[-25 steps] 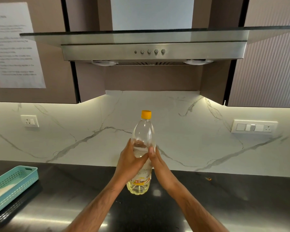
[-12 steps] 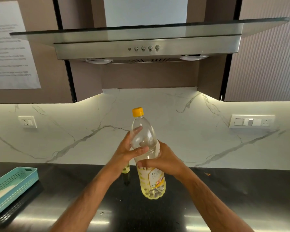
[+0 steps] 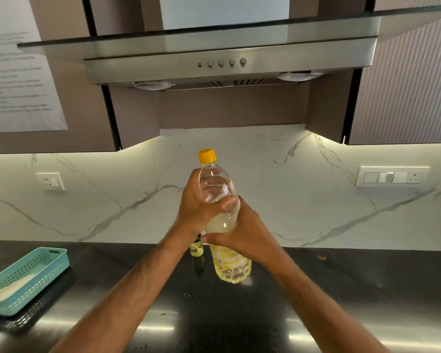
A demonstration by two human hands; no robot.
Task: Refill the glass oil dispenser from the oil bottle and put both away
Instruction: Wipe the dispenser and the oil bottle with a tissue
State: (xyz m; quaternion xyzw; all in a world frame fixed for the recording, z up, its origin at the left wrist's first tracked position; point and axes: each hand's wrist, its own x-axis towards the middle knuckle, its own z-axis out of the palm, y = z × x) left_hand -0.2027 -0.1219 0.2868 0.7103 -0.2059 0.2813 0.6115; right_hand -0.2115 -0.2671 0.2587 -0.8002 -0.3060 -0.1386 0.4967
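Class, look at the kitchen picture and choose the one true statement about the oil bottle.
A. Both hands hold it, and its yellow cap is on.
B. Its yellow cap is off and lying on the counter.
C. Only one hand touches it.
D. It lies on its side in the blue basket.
A: the left hand grips the upper part of the oil bottle, the right hand grips its middle, and the yellow cap sits on the neck.

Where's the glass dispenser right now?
In the head view, the dispenser stands on the dark counter near centre, just left of the oil bottle, mostly hidden behind the left hand and wrist.
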